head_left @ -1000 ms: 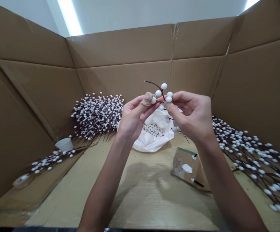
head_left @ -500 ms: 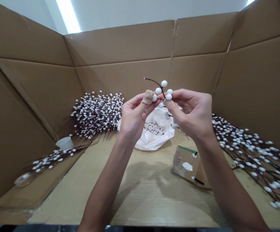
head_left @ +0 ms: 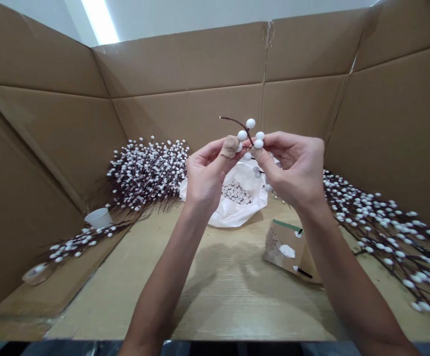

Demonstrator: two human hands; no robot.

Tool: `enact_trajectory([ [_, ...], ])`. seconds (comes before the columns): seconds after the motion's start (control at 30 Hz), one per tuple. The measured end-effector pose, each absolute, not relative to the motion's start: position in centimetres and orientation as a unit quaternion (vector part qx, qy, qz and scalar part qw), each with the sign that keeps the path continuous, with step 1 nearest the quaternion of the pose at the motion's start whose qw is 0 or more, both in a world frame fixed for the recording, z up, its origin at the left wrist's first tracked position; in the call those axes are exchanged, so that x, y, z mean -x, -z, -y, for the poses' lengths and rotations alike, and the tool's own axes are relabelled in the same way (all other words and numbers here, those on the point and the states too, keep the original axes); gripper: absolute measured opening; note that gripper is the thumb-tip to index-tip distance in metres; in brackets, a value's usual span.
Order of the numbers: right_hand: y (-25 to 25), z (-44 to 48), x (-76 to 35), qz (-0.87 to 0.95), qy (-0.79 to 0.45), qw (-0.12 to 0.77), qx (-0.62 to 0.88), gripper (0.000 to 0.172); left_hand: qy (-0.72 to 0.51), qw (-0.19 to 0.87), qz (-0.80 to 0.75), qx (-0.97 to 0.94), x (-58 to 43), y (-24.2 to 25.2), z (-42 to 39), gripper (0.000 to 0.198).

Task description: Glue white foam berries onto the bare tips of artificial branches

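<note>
Left hand [head_left: 209, 178] and right hand [head_left: 296, 165] are both curled inward, and a dark twig [head_left: 233, 121] set with white foam berries is pinched between their fingertips. A tan fabric wrap [head_left: 230, 146] is bound around a left digit, and a second wrap [head_left: 257, 153] around a right one. Below the hands, a white plastic bag [head_left: 240, 207] of loose berries [head_left: 236, 193] is laid on a tabletop [head_left: 218, 296]. Heaped berry stems [head_left: 146, 173] are piled left of the hands, more stems [head_left: 378, 217] right of them, before a cardboard wall [head_left: 185, 59].
</note>
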State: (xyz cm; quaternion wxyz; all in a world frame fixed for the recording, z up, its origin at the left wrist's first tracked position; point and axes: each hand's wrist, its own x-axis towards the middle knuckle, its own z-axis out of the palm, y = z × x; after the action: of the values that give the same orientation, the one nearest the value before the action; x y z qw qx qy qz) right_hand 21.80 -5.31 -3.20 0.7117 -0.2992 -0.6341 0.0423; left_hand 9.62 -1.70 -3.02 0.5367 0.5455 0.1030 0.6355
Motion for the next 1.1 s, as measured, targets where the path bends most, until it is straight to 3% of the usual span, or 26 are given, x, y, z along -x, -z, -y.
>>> enact_trajectory([
  [1.1, 3.53, 4.67, -22.21, 0.644, -0.006, 0.696, 0.319, 0.009, -0.659, 0.501, -0.121, -0.547, -10.42, 3.45, 1.51, 0.014],
])
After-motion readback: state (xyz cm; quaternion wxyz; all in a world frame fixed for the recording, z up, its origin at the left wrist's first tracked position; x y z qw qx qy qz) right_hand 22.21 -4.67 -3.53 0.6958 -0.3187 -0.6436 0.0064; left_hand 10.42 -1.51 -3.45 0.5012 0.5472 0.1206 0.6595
